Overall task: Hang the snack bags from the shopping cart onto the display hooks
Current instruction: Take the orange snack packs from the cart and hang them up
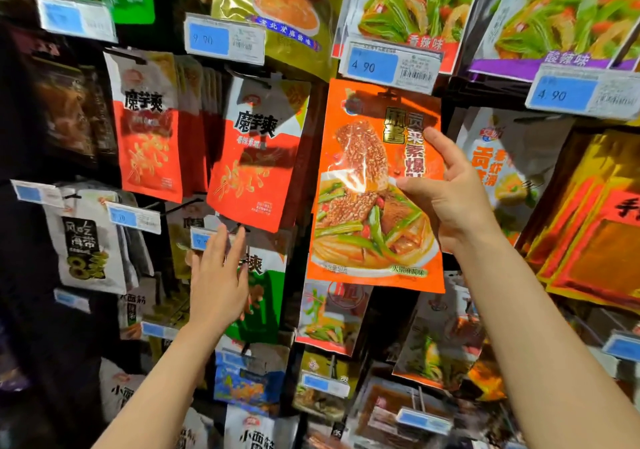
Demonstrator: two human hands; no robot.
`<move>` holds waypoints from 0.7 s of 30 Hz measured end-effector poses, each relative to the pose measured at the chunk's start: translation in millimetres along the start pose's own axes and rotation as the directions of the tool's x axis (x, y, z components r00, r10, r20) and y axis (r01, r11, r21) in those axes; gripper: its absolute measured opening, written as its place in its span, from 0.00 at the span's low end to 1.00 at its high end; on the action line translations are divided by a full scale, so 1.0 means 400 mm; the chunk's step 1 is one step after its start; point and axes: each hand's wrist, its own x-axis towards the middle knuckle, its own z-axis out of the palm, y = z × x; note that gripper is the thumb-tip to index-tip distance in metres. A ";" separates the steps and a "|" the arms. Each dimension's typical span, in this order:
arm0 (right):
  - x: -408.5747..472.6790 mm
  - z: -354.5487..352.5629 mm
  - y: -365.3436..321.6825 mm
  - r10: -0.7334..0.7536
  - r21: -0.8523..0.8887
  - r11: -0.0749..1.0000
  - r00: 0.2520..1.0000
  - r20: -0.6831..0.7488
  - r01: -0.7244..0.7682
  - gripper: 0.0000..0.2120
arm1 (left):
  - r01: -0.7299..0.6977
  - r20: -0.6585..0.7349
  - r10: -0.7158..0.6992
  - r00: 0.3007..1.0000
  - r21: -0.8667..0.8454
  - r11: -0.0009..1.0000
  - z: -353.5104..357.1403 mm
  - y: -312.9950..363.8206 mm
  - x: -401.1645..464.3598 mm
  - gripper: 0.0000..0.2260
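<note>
An orange snack bag (367, 206) with a picture of a vegetable dish hangs upright in front of the display, its top just under a blue 4.90 price tag (372, 64). My right hand (446, 189) pinches its right edge between thumb and fingers. My left hand (218, 275) reaches with straight fingers toward a hook (240, 228) and its small price tag (201, 239), above a green and white bag (266, 296). Whether the orange bag's hole sits on a hook is hidden. The shopping cart is out of view.
Rows of hanging snack bags fill the rack: red and white bags (256, 157) at the centre left, a grey bag (85, 244) at the left, yellow and orange packs (588, 227) at the right. Price tags stick out on hook ends at every row.
</note>
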 end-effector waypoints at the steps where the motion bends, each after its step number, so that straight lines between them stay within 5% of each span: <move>1: 0.008 0.004 -0.001 0.001 -0.013 1.000 1.000 -0.021 -0.001 0.37 | -0.004 0.001 0.004 1.000 -0.009 1.000 -0.002 -0.001 -0.001 0.28; 15: 0.155 0.067 0.090 0.004 -0.431 0.898 0.979 -0.205 -0.094 0.36 | 0.082 0.212 -0.048 0.976 -0.152 0.985 -0.023 -0.025 0.019 0.27; 21: 0.170 0.073 0.102 0.107 -0.718 0.664 0.977 -0.183 -0.207 0.37 | 0.095 0.282 -0.059 0.958 -0.115 0.989 -0.037 -0.030 0.027 0.29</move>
